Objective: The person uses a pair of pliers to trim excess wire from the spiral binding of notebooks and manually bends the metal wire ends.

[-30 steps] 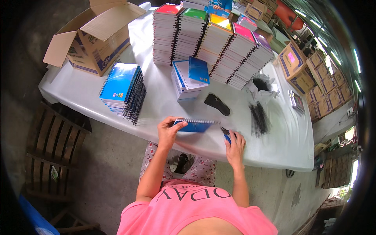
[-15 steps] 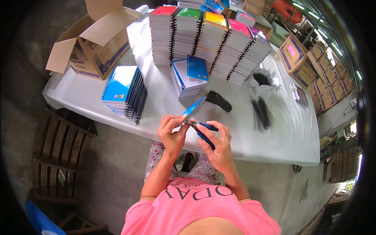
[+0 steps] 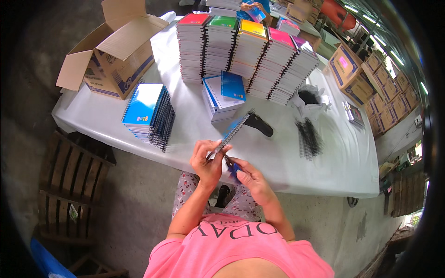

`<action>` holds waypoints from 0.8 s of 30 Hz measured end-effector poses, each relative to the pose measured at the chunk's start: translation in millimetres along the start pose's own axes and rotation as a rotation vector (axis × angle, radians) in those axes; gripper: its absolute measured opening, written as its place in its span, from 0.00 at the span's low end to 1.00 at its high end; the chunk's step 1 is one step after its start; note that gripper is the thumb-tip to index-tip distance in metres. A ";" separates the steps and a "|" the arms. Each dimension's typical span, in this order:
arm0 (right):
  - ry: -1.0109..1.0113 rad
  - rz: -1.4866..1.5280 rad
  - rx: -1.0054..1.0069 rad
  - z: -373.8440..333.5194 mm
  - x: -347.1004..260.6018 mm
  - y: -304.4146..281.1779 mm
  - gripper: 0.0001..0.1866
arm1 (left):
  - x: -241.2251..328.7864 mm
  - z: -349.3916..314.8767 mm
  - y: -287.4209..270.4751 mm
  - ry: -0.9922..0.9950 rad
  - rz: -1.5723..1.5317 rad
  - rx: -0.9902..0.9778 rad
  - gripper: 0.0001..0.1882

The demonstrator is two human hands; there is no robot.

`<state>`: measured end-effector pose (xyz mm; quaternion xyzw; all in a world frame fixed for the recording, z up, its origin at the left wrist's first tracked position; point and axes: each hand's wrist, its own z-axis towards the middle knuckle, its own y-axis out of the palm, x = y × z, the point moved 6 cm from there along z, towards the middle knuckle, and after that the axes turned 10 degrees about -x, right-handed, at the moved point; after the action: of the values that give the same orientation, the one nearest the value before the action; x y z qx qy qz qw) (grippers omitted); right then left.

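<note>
My left hand is closed on the near end of a spiral notebook with a blue cover. The notebook stands nearly edge-on, its dark coil running up and away over the table. Close to that near end, my right hand grips blue-handled pliers. The pliers' jaws are just below the left fingers; whether they touch the coil I cannot tell. Beyond the notebook lies a dark sole-shaped object. A pile of loose blue covers and white pages sits farther back.
Blue spiral notebooks are stacked on the left, near an open carton. Tall notebook stacks line the back. Black coils lie at right below a plastic bag. A wooden chair stands left; another person's hand shows behind.
The pliers have swung down and slightly left, away from the notebook's coil end, and their handles now look closer together. The left hand keeps its hold on the notebook.
</note>
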<state>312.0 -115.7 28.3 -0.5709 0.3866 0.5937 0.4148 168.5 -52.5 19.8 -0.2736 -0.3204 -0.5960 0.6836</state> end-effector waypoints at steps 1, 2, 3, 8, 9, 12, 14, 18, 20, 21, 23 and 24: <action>-0.099 -0.409 0.110 0.1 -11.0 -2.4 0.21 | -1.3 2.8 -1.8 -0.035 0.011 0.035 0.10; -0.092 -0.663 0.211 -4.5 -7.3 -13.8 0.21 | -11.1 3.9 -4.4 -0.155 -0.240 0.109 0.11; -0.042 -0.713 0.291 -11.2 0.2 -28.3 0.21 | -14.9 4.8 -9.1 -0.240 -0.322 0.157 0.12; 0.549 -1.196 0.525 -53.8 65.0 -116.6 0.23 | -10.6 17.3 -24.9 -0.352 -0.553 0.320 0.14; 0.578 -1.240 0.546 -54.0 73.4 -119.5 0.24 | -10.8 18.5 -29.6 -0.332 -0.569 0.349 0.14; 0.592 -1.349 0.582 -30.1 60.6 -113.9 0.29 | -9.0 16.9 -38.5 -0.241 -0.628 0.316 0.13; 0.032 -0.913 0.417 14.1 12.2 -74.0 0.28 | -1.4 16.8 -45.6 -0.234 -0.711 0.291 0.12; -0.448 0.165 0.119 85.7 -39.0 0.0 0.25 | 29.9 29.6 -73.5 -0.106 -0.725 0.337 0.11; -0.389 0.195 0.109 121.8 -58.4 19.0 0.24 | 44.8 41.3 -103.5 -0.046 -0.402 0.350 0.11; -0.362 0.211 0.102 141.3 -67.6 25.3 0.25 | 51.8 49.4 -120.0 -0.015 -0.238 0.355 0.11; -0.317 0.161 0.056 181.9 -78.4 30.9 0.23 | 43.8 71.4 -149.7 -0.036 0.054 0.318 0.11; -0.299 0.178 0.029 204.2 -80.7 37.1 0.22 | 41.1 80.3 -161.7 -0.046 0.212 0.304 0.11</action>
<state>204.8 57.4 118.4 -0.4338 0.3781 0.7008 0.4215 2.9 -40.7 101.7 -0.2130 -0.3917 -0.4590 0.7685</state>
